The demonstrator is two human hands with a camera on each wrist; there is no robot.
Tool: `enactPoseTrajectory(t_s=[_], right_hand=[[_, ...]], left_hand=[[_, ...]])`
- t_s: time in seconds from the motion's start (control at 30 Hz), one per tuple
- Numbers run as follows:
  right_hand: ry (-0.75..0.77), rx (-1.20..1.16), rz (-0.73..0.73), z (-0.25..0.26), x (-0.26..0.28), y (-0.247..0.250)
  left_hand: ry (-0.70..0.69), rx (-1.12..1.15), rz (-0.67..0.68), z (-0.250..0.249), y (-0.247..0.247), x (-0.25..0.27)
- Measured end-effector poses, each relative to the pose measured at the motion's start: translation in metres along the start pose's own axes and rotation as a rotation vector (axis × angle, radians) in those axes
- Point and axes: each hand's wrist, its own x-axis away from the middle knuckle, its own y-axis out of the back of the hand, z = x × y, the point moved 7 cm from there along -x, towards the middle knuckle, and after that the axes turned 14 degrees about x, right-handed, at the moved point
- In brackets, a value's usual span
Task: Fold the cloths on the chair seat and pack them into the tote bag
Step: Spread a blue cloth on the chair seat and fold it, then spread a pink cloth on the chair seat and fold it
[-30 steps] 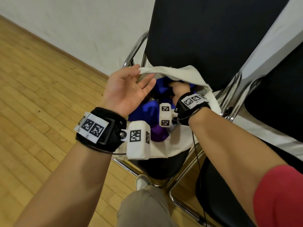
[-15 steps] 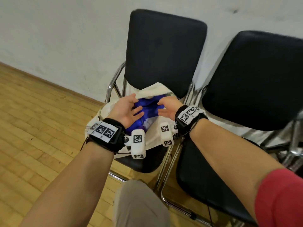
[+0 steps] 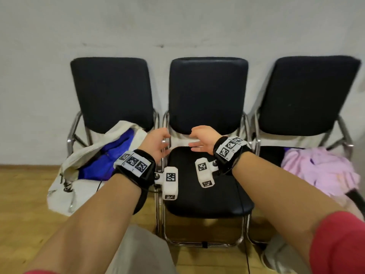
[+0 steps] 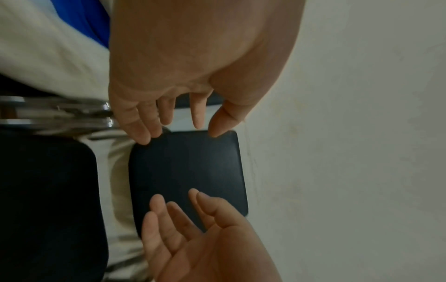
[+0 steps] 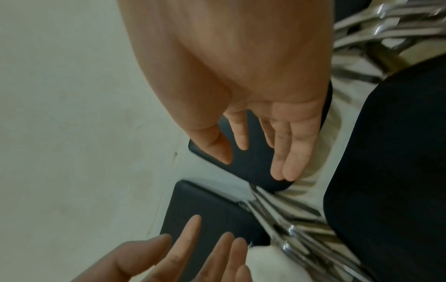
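Note:
A cream tote bag [image 3: 65, 186] slumps on the left chair with blue cloths [image 3: 106, 157] inside it. A loose heap of pale pink cloths [image 3: 320, 169] lies on the right chair's seat. Over the back of the bare middle chair seat [image 3: 207, 192], my left hand [image 3: 165, 144] and right hand [image 3: 194, 139] hover with palms facing each other. Both hands hold nothing and their fingers are relaxed. The left wrist view shows my left hand [image 4: 178, 124] beside the tote bag [image 4: 48, 57]. In the right wrist view my right hand [image 5: 255, 152] hangs spread over a chair back.
Three black padded chairs with chrome frames stand side by side against a white wall [image 3: 177, 26]. The chrome armrests [image 3: 158, 175] of the left and middle chairs nearly touch. The wooden floor [image 3: 23, 194] lies to the left, and my knee [image 3: 142, 252] is just before the chairs.
Both hands have come out of the tote bag and moved right over the middle chair. My head has pulled back, so all three chairs now show.

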Motion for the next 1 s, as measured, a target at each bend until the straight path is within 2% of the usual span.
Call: enactPoseTrajectory(t_s=[0.23,0.47,0.63,0.8,1.0], right_hand=[[-0.023,-0.042,-0.150,-0.053,0.051,0.142],[-0.071,-0.109,-0.248,-0.124,0.092,0.282],[-0.144,-0.173,-0.381,-0.181,0.111,0.375],[-0.248,-0.263,-0.450,-0.251,0.117,0.427],[-0.407,-0.304,-0.431,-0.319,0.102,0.440]], left_hand=[[0.038,-0.114,0.024,0.058,-0.124,0.013],[0.153,-0.263,0.172,0.141,-0.257,0.016],[0.196,-0.384,0.242,0.195,-0.327,0.015],[0.256,-0.473,0.248,0.248,-0.359,0.002],[0.332,-0.585,0.240,0.301,-0.371,-0.010]])
